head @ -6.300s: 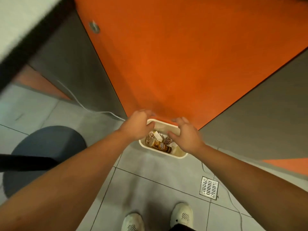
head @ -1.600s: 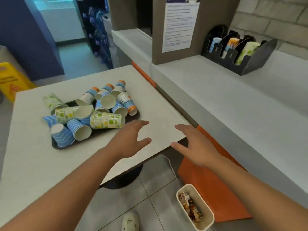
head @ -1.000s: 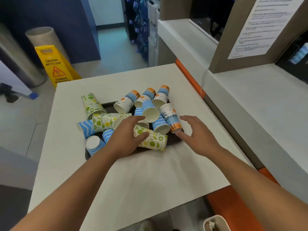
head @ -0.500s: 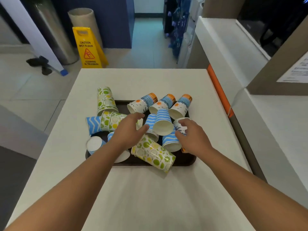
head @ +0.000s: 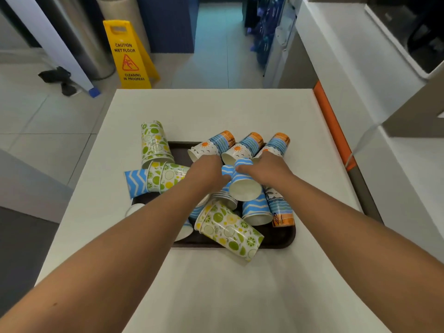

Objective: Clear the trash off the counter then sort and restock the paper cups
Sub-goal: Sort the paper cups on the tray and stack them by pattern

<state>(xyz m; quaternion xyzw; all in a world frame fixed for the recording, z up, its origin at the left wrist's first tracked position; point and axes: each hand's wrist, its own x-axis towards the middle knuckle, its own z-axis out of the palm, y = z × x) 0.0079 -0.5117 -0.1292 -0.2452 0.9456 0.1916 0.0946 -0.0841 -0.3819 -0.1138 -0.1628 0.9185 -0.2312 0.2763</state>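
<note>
Both hands on the blue wave cup (head: 243,182) atop the tray (head: 283,237) pile on the worktop (head: 216,106), left hand (head: 207,173) and right hand (head: 266,171) pinching it; light, thin, crushable paper, so grip mid-wall gently.

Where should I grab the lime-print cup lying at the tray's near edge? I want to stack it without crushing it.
Grip the lime-print cup across its mid-wall from above, thumb and fingers on opposite sides. It lies on its side, mouth toward the pile and base overhanging the tray rim, so its near side looks unobstructed. A light hold near the stiffer base end would probably avoid denting the rim.
</note>
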